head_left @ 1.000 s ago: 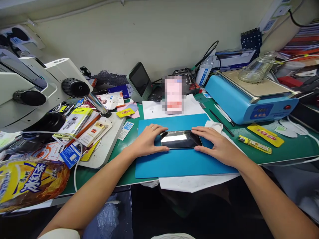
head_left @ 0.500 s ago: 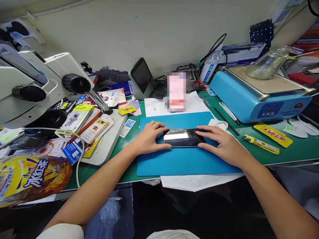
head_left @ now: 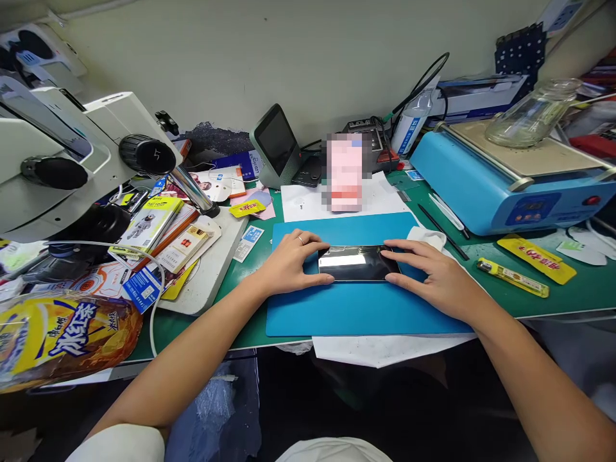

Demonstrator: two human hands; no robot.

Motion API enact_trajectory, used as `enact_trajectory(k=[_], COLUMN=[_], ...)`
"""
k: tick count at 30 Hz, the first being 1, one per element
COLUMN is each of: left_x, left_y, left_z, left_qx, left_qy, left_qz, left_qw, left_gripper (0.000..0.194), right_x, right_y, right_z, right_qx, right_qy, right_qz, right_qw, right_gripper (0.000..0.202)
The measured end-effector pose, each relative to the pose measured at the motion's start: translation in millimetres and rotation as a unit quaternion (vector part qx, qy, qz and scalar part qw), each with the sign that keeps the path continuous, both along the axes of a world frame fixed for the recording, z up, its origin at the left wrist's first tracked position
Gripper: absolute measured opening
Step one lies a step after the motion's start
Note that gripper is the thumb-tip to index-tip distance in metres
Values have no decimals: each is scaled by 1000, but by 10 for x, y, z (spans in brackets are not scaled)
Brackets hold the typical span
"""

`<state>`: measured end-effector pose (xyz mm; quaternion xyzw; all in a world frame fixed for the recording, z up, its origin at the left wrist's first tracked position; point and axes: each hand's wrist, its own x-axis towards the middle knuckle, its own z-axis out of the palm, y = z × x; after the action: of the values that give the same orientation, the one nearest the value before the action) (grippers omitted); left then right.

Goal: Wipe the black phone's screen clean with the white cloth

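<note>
A black smartphone (head_left: 359, 264) lies sideways on a blue mat (head_left: 337, 311), its glossy face up with a bright reflection on the left part. My left hand (head_left: 296, 263) grips its left end, thumb along the near edge and fingers at the far edge; a ring shows on one finger. At the other end, my right hand (head_left: 430, 276) holds it the same way, with one fingertip resting over the glass. A crumpled white cloth (head_left: 426, 237) lies just behind my right hand. White paper (head_left: 380, 350) sticks out under the mat.
To the left stand a microscope (head_left: 149, 154) and a bottle of brown drink (head_left: 72, 333). A blue heating plate (head_left: 510, 199) with a glass jar (head_left: 534, 115) on top is at right. Before it lie a yellow cutter-like tool (head_left: 513, 277) and black tweezers (head_left: 443, 231). A pink-screened device (head_left: 346, 173) stands behind.
The camera view has shifted slightly, moving the bench items a little in the picture. Both hands keep the same hold on the smartphone.
</note>
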<state>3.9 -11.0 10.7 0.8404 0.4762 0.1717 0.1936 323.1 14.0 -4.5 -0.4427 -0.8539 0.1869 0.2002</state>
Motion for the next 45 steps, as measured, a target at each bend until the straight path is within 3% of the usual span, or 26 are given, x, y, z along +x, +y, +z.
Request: enact_trajectory(k=[9,17,45], left_x=[4,-24,-53], left_y=[-4,-8,24], left_z=[-6,-30,-30], left_qx=[8,19,-9], left_qy=[1,10,6], left_qz=[-1,15,21], left_qw=[1000,1000,1000], left_gripper=[61,75,73], right_x=[2,26,21], right_y=[-13,-24,-4], right_z=[-1,-13,-7], right_qx=[1,-40,-44], right_qy=[-15,-26,-20], right_qz=[4,-47,-34], right_qw=[1000,998,998], right_gripper=[55,85,80])
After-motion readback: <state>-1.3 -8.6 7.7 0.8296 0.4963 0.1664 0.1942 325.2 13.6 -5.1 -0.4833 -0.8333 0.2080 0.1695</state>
